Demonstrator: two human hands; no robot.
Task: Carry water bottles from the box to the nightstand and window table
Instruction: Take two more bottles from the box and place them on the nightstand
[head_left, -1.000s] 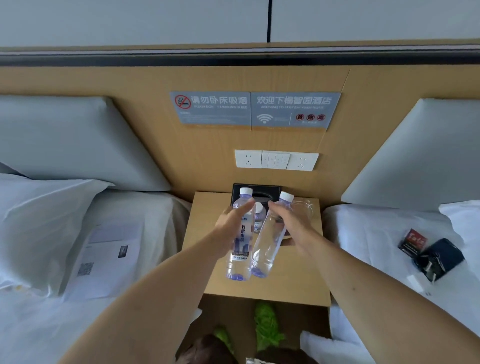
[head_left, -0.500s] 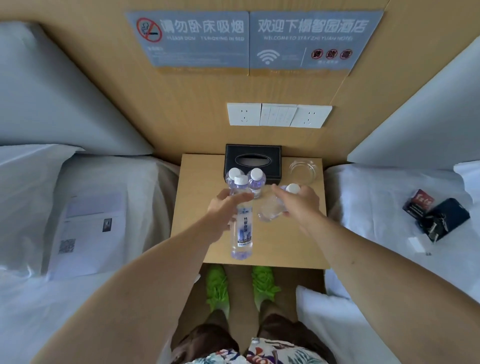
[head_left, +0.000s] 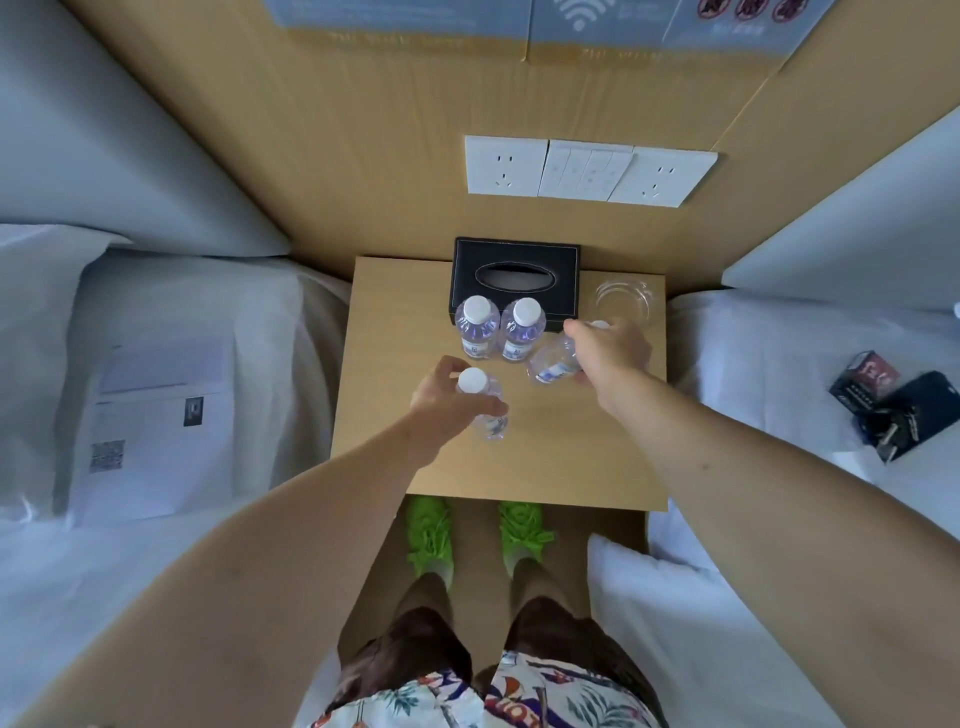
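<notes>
Two beds flank the scene, one at each side, and a sheet of paper (head_left: 150, 431) lies on the left one. Between them stands the nightstand (head_left: 561, 467), its far edge against a wooden headboard panel that carries a white socket and switch strip (head_left: 589, 170).

At the middle of the far edge a black tissue box (head_left: 515, 273) is set, and a clear glass ashtray (head_left: 626, 301) sits in the far right corner. Two capped water bottles (head_left: 500, 330) stand upright, side by side and touching, directly in front of the tissue box.

A third bottle (head_left: 485, 405) is gripped by the left hand (head_left: 447, 400), whose fingers are curled round its upper body just under the white cap; it is held upright near the middle of the top, slightly toward the left edge. Whether its base already rests on the wood cannot be told. A fourth bottle (head_left: 553, 361) is held tilted by the right hand (head_left: 610, 353), the fingers wrapped round its neck end, just right of the standing pair and short of the ashtray.

The placing step at the nightstand is judged to be in hand. Next, both bottles would need to be stood upright beside the pair, the tilted one righted first, and then released without the standing ones being knocked.
</notes>
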